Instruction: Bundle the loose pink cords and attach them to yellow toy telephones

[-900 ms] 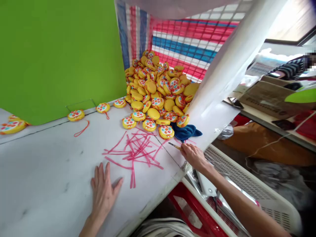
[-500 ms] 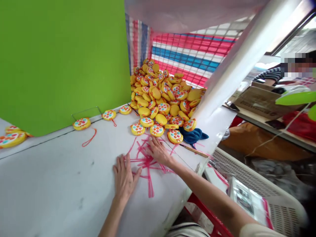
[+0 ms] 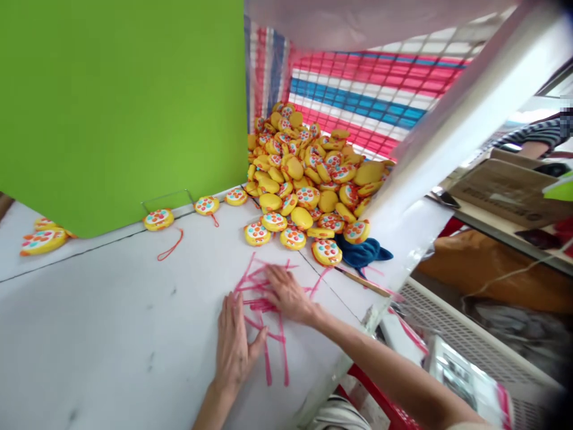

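The right hand [image 3: 286, 294] lies palm-down on the white worktop [image 3: 111, 310], fingers loosely spread over a scatter of pink cords [image 3: 257, 280]. The fingertips rest on the cords; whether any cord is pinched cannot be told, since motion blur softens the fingers. The left hand [image 3: 233, 346] lies flat just beside it, nearer the body, fingers extended and close together, thumb splayed toward the right hand. It presses on the worktop at the near edge of the cord scatter — several cords run out from under or just beside its thumb toward the worktop's near edge.

Beyond the cords, toward the far right corner, stands a large pile of yellow disc-shaped toys [image 3: 308, 173] with red, blue and white dots on their faces. The nearest toys of the pile lie singly on the worktop, close to the cords. A dark blue cloth [image 3: 362, 252] lies at the pile's right foot, and a thin wooden stick [image 3: 360, 280] lies near the right edge of the worktop.

To the left, along the foot of a green backboard [image 3: 116, 101], lie separate toys — one with a red loop cord [image 3: 170, 248] attached. Behind the pile hangs a red, white and blue striped sheet [image 3: 371, 101].
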`<state>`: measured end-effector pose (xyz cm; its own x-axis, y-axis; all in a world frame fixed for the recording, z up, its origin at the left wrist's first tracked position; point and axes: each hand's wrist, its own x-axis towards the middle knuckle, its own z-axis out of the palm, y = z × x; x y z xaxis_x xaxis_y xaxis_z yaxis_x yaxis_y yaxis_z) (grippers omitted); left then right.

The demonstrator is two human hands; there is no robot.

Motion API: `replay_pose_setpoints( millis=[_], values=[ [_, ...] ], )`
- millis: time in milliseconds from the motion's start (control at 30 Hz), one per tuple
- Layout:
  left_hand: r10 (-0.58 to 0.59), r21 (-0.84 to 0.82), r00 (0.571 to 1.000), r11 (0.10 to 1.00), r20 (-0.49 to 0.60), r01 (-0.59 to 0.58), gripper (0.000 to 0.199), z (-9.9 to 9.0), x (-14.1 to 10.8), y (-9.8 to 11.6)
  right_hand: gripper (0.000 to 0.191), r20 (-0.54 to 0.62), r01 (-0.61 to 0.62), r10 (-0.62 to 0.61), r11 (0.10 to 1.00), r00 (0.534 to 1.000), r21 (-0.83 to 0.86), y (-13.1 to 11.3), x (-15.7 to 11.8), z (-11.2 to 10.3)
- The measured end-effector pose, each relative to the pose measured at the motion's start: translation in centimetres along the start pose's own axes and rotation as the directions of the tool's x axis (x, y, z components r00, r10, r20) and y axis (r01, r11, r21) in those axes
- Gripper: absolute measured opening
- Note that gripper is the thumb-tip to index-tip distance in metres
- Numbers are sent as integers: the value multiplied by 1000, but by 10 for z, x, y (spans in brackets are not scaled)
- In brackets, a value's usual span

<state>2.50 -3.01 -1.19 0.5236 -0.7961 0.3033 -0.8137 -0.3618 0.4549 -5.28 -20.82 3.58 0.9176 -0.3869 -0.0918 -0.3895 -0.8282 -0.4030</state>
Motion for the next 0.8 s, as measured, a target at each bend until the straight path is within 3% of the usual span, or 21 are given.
replay_pose_setpoints(
  millis=[67,200,367,500,700,800],
  values=[
    [13,13,1000,1000,-1,-13,78,2,1,1,58,11,127,-128,990,992,53,-3,-19,-5],
    [-30,36,1000,999,7,30,74,0,5,5,53,-127,61,-49,994,991,94,14,-57,-31],
    [-230,102,973,967,-30,232,80,-12,37,7,39,-329,-55,79,995,941,82,78,-104,-48],
    [-250,213,968,947,17,240,83,-8,65,12,29,-404,-222,231,973,885,70,127,-137,-52],
    [-187,312,980,937,70,156,75,12,70,21,28,-385,-523,476,852,790,-20,181,-144,-68],
    [-131,295,987,950,92,99,71,21,64,30,30,-381,-576,526,817,760,-22,202,-135,-65]
  ],
)
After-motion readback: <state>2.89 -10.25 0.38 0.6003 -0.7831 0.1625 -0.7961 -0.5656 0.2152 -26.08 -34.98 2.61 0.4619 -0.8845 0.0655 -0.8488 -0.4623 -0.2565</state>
